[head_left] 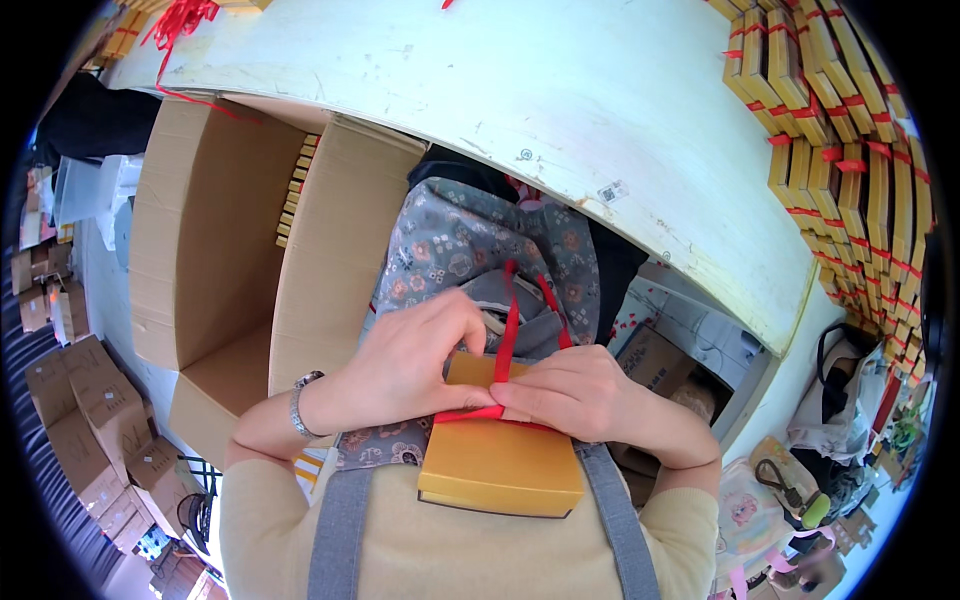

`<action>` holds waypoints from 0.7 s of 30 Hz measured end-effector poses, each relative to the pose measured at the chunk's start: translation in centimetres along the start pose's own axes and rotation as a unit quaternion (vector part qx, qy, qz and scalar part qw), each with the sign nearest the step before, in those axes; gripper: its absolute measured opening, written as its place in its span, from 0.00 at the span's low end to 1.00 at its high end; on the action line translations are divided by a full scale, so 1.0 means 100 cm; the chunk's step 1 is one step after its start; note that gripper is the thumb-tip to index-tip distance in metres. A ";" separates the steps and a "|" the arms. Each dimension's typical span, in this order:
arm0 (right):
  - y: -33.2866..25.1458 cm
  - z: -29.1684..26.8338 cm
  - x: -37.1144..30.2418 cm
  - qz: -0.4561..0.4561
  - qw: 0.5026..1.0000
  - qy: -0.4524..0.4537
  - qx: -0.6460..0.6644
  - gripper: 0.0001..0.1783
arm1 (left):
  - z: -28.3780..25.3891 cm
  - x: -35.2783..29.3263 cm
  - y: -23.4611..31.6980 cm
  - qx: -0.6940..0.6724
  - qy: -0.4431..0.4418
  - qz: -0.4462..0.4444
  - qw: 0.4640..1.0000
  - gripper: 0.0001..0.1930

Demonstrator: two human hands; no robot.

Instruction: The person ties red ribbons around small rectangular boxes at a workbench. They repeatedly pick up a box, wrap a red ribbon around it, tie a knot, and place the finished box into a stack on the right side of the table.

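Observation:
A gold box (pixel 500 460) rests in my lap against my body, with a red ribbon (pixel 509 335) round its middle. The ribbon's two loose ends run up and away over my patterned grey apron (pixel 440 245). My left hand (pixel 410 350) is at the box's left side, fingers curled and thumb pressing the ribbon band near the middle. From the right, my right hand (pixel 570 390) pinches the ribbon where the band and the loose ends meet. The fingertips partly hide the crossing, so whether it is knotted does not show.
A white table (pixel 420 60) stretches ahead. Stacks of gold boxes tied with red ribbon (pixel 850 190) stand at its right end. Left of my lap is an opened cardboard carton (pixel 230 220) with gold boxes inside. Red ribbons (pixel 185 20) hang at the far left; bags (pixel 840 390) lie at right.

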State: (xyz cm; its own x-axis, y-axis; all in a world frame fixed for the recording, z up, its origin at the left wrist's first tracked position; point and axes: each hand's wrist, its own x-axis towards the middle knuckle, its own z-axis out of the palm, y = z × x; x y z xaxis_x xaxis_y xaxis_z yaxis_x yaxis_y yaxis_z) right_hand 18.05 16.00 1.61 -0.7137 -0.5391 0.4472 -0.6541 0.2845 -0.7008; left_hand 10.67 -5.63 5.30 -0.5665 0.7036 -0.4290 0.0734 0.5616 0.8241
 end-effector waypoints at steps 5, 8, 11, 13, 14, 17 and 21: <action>-0.014 -0.009 0.009 -0.064 0.976 0.042 -0.203 0.13 | 0.011 0.016 -0.031 -0.113 -0.131 0.127 0.977 0.14; -0.021 -0.016 0.003 -0.087 0.958 0.024 -0.271 0.12 | 0.017 0.023 -0.029 -0.217 -0.172 0.068 0.959 0.11; -0.022 -0.017 -0.001 -0.097 0.957 0.031 -0.271 0.12 | 0.015 0.023 -0.016 -0.306 -0.205 -0.105 0.924 0.07; -0.022 -0.018 -0.003 -0.083 0.968 0.035 -0.234 0.10 | 0.018 0.020 -0.015 -0.312 -0.198 -0.088 0.925 0.07; -0.022 -0.018 -0.003 -0.071 0.975 0.035 -0.209 0.10 | 0.020 0.018 -0.017 -0.308 -0.182 -0.060 0.932 0.06; -0.024 -0.025 -0.003 -0.014 0.984 0.011 -0.175 0.10 | 0.025 0.009 -0.022 -0.300 -0.139 -0.004 0.944 0.06; 0.001 -0.024 -0.008 0.026 0.997 -0.052 -0.049 0.09 | 0.023 -0.001 -0.023 -0.277 -0.104 0.021 0.955 0.06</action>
State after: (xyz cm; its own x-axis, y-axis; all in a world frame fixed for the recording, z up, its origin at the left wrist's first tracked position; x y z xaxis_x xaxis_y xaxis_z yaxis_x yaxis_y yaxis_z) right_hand 17.98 18.39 2.53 -0.7206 -0.5990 0.3492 -0.6424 0.3874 -0.6612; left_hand 12.46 -6.01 2.56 -0.3923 0.8241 -0.4085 -0.3866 0.2553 0.8862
